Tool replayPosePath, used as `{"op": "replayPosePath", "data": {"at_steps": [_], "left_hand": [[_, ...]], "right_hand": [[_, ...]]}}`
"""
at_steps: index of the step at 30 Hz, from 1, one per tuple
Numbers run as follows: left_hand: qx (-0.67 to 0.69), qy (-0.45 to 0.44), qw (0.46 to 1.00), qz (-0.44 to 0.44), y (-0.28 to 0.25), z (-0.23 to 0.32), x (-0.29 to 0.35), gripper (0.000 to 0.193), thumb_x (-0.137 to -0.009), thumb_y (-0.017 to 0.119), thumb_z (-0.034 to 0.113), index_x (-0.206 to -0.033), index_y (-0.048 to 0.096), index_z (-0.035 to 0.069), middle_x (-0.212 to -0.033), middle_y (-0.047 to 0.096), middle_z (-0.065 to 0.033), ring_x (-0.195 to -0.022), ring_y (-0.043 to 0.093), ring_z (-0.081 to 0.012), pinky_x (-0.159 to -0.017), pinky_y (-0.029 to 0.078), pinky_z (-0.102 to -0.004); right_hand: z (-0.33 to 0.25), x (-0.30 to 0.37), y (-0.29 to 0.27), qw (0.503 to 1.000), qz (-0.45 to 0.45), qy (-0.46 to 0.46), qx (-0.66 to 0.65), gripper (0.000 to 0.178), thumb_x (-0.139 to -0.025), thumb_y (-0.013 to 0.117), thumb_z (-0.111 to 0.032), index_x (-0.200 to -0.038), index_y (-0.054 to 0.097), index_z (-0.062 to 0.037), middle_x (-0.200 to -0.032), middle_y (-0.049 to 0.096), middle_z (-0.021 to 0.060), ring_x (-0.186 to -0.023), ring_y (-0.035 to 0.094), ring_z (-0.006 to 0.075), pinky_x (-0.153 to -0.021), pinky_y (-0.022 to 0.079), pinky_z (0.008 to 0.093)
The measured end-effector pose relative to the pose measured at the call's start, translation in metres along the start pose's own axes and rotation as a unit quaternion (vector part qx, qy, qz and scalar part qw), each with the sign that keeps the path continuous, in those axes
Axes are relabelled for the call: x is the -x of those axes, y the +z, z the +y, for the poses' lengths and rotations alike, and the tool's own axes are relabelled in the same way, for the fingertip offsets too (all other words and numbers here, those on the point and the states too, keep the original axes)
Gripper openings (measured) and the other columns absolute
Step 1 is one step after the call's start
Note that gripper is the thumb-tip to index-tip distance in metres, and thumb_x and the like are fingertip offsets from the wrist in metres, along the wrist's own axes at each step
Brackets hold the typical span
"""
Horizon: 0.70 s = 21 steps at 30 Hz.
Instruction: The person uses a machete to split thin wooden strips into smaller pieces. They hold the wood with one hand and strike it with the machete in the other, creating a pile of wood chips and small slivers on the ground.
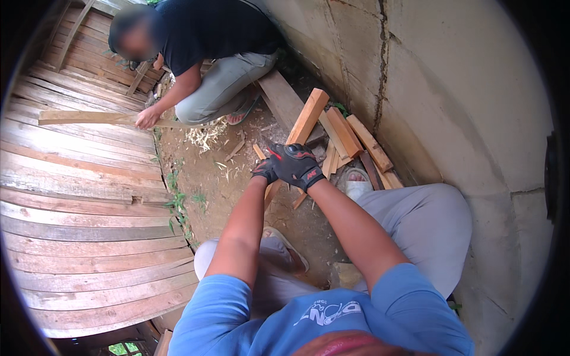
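— What were the hands on?

— A long, squared length of pale orange-brown timber [304,118], propped at a slant from the dirt ground [208,178] up toward the grey concrete wall [451,89]. The right hand [295,165], in a black work glove with red markings, was clenched over its lower part. The left hand [264,170], gloved the same way, sat just beside it and mostly hidden behind it; I could not tell whether it was gripping or only resting there.

— And around the timber?

— Its upper end lay against a loose heap of shorter wooden offcuts [362,142] at the foot of the wall. A foot in a pale sandal [356,181] was planted just right of the hands.

— Anyone else?

— A second person in a dark shirt and grey trousers [208,53] crouched further off, one hand [145,118] pressing on a long thin plank [89,117] laid across weathered curved boards [83,225] on the left. Pale wood shavings [205,135] lay near that person's foot.
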<state>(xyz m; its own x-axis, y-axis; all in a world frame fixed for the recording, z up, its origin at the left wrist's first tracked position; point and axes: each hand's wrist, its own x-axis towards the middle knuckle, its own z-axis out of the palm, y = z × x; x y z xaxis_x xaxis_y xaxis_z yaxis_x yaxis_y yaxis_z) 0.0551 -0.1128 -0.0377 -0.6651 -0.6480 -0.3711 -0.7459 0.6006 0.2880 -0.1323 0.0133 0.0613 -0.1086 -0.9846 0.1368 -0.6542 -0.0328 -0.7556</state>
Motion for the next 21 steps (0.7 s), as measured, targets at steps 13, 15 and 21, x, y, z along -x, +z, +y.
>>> {"op": "replayPosePath", "data": {"at_steps": [13,15,21], "left_hand": [[-0.08,-0.258,0.956,-0.118,-0.128,0.157,0.147,0.109,-0.083,0.068,0.083,-0.157,0.052,0.005,-0.144,0.068,-0.0232,-0.134,0.065,-0.0399,-0.113,0.051,-0.0468],[-0.048,-0.287,0.954,-0.069,-0.102,0.107,0.15,0.112,-0.082,0.077,0.073,-0.158,0.045,-0.001,-0.15,0.062,-0.0264,-0.135,0.064,-0.0417,-0.111,0.052,-0.0475],[-0.031,-0.279,0.96,0.008,-0.051,0.086,0.097,0.107,-0.074,0.085,0.063,-0.155,0.048,0.004,-0.144,0.066,-0.0258,-0.13,0.066,-0.0415,-0.108,0.054,-0.0508]], "right_hand": [[0.018,-0.013,-0.026,0.998,-0.013,0.042,-0.032,0.029,-0.098,0.058,-0.031,-0.108,0.074,-0.009,-0.109,0.076,0.0221,-0.104,0.074,0.0434,-0.093,0.058,0.0553],[0.005,-0.01,-0.02,0.998,-0.02,0.036,-0.038,0.028,-0.097,0.059,-0.031,-0.106,0.074,-0.0087,-0.106,0.077,0.022,-0.102,0.074,0.0442,-0.091,0.059,0.0557],[0.012,-0.01,-0.011,1.0,-0.027,0.011,-0.008,0.039,-0.103,0.055,-0.034,-0.13,0.074,-0.0135,-0.12,0.076,0.0174,-0.108,0.072,0.0409,-0.095,0.058,0.0526]]}}
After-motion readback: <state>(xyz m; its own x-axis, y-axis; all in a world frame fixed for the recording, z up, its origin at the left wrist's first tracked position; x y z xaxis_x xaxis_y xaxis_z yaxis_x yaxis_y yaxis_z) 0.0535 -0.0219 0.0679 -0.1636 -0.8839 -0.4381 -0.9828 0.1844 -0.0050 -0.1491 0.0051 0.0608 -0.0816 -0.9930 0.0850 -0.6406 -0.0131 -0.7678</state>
